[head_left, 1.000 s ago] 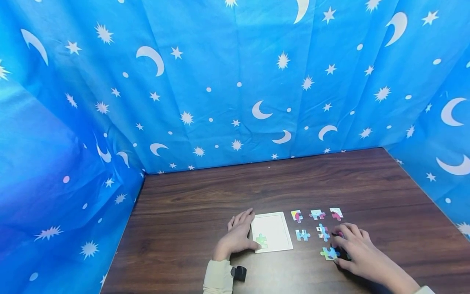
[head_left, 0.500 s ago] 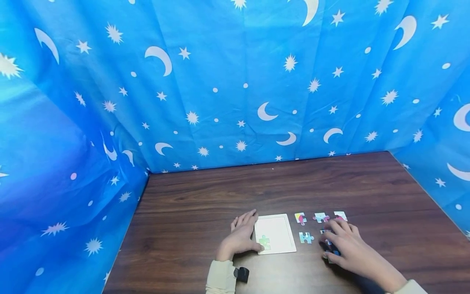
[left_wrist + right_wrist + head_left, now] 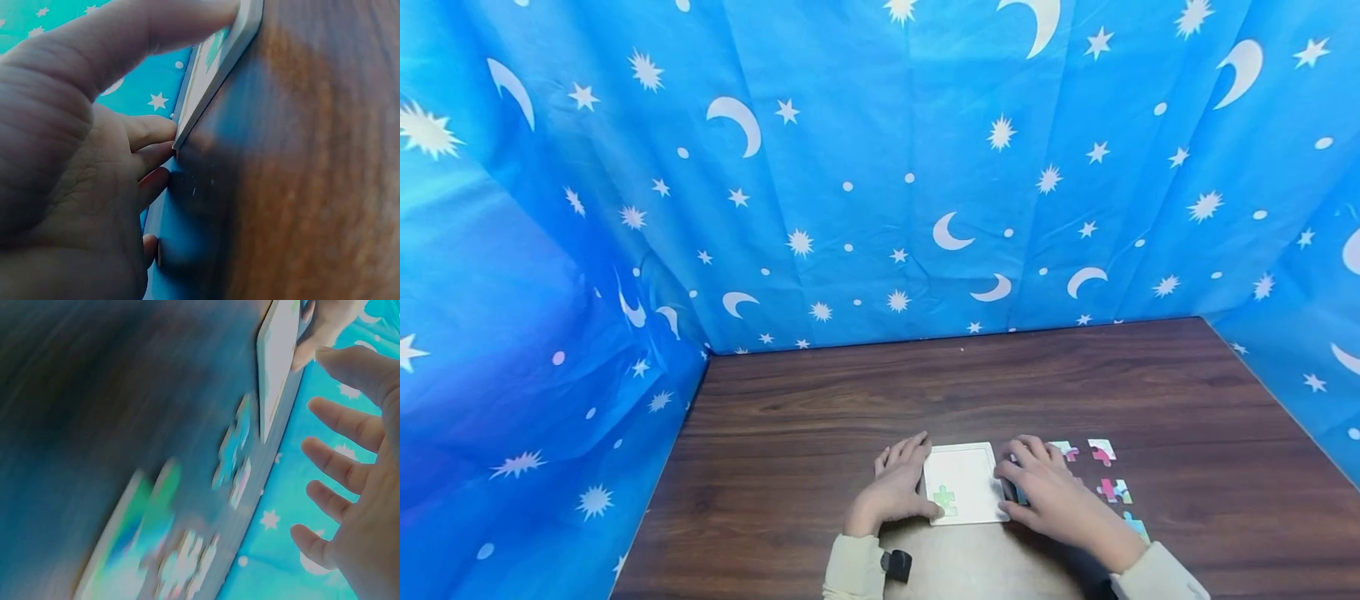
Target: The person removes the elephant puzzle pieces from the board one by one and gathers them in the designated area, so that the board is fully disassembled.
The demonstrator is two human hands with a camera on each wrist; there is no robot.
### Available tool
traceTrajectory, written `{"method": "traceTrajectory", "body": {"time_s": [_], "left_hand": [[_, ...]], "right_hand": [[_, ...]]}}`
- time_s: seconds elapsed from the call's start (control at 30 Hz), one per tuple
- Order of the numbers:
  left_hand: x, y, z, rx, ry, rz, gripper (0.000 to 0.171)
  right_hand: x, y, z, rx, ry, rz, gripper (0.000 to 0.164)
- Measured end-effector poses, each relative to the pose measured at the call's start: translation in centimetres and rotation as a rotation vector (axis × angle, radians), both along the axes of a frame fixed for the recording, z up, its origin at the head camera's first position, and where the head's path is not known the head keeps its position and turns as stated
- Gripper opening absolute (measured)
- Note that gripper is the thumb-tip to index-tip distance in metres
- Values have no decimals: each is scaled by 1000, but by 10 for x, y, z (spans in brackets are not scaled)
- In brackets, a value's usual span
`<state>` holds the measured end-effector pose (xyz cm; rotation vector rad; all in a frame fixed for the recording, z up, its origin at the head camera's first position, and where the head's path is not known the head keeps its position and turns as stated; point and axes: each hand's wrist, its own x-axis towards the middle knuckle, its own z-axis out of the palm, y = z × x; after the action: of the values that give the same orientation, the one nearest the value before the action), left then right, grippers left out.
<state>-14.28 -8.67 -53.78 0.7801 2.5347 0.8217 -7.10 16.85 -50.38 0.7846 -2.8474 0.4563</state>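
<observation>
The white puzzle tray [image 3: 976,479] lies on the table, with one green jigsaw piece [image 3: 945,500] in its near left corner. My left hand [image 3: 891,490] rests along the tray's left side, thumb pressing that near corner and fingertips at the far corner. In the left wrist view, the straight thumb [image 3: 156,28] overlaps the tray's edge. My right hand [image 3: 1052,496] hovers just past the tray's right edge, partly covering loose pieces there. The right wrist view shows its fingers [image 3: 340,462] spread with nothing between them. A blue jigsaw piece [image 3: 234,440] lies below them.
Several loose jigsaw pieces lie right of the tray, among them a white and pink one [image 3: 1101,451], a red one [image 3: 1107,490] and a blue-green one [image 3: 1135,525]. A blue curtain [image 3: 850,208] with moons and stars surrounds the brown wooden table [image 3: 820,392].
My right hand has moved left, from the pieces on the right to the tray's right edge, uncovering some of them. The left hand stays on the tray. The head view has shifted slightly.
</observation>
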Motion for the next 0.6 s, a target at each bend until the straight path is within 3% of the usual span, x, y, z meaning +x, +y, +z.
{"method": "traceTrajectory", "body": {"time_s": [0.2,0.4,0.6], "left_hand": [[-1,0,-1,-28,8,-9,102],[-1,-1,-3,-58,39,-18,116],[-2,-2,-3,-58,50,-32,114]], "right_hand": [[-8,-25,-8,6,-52,7,29],[-12,-41,-15,15,-13,64,33],[-16,-50,-18,26,15,101,38]]}}
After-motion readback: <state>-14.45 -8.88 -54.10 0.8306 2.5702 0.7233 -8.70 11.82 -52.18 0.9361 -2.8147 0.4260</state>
